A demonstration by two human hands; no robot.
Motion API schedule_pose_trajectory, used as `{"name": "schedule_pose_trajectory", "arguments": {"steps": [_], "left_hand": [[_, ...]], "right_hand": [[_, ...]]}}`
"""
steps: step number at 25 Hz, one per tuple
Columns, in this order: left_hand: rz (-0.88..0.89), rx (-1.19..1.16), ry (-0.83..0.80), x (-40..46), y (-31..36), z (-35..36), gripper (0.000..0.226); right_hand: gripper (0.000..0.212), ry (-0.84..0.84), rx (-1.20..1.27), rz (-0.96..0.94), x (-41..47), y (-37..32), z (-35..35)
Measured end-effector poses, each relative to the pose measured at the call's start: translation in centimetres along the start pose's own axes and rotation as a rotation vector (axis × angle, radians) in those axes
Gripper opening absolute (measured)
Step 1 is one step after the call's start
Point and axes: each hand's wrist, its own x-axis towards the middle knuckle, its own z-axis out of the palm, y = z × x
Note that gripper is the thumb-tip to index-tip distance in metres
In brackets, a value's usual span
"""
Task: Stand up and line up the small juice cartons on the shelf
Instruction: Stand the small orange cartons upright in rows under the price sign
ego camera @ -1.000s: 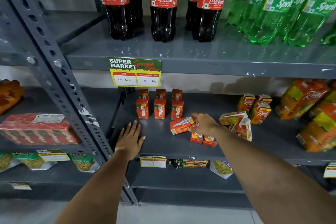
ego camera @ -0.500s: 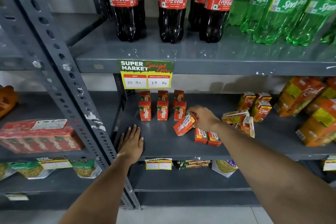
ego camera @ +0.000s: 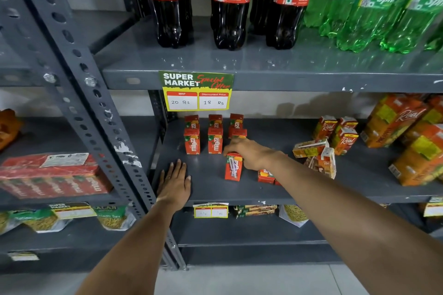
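Note:
Several small red Maaza cartons (ego camera: 191, 141) stand upright in rows at the back of the grey middle shelf (ego camera: 211, 189). My right hand (ego camera: 249, 153) grips the top of another red Maaza carton (ego camera: 233, 167), which stands upright in front of the right row, its straw side facing me. Two more red cartons (ego camera: 265, 176) sit just right of it, partly hidden by my forearm. My left hand (ego camera: 175, 182) lies flat on the shelf's front left, fingers spread, holding nothing. Small Real cartons (ego camera: 311, 148) lie toppled further right; others (ego camera: 345, 140) stand behind them.
A price tag (ego camera: 197, 91) hangs from the upper shelf, which holds Coca-Cola bottles (ego camera: 231, 2) and green Sprite bottles (ego camera: 374, 5). Large Real juice cartons (ego camera: 407, 136) fill the right end. A perforated grey upright (ego camera: 79, 93) stands left; snack packs (ego camera: 50, 175) lie beyond it.
My right hand has turned the Maaza carton from lying on its side to upright and set it down in front of the right row. The left hand stays flat.

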Motion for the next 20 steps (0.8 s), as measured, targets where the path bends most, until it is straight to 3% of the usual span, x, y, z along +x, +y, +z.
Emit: {"name": "schedule_pose_trajectory", "arguments": {"steps": [5, 11, 20], "left_hand": [[-0.002, 0.013, 0.008, 0.0, 0.0, 0.1, 0.054], [0.006, 0.02, 0.01, 0.1, 0.1, 0.2, 0.054], [0.004, 0.034, 0.006, 0.3, -0.1, 0.4, 0.055]], "right_hand": [[0.079, -0.053, 0.073, 0.055, -0.6, 0.2, -0.5], [0.049, -0.049, 0.096, 0.008, 0.1, -0.4, -0.4], [0.054, -0.028, 0.067, -0.056, 1.3, -1.8, -0.5]]}}
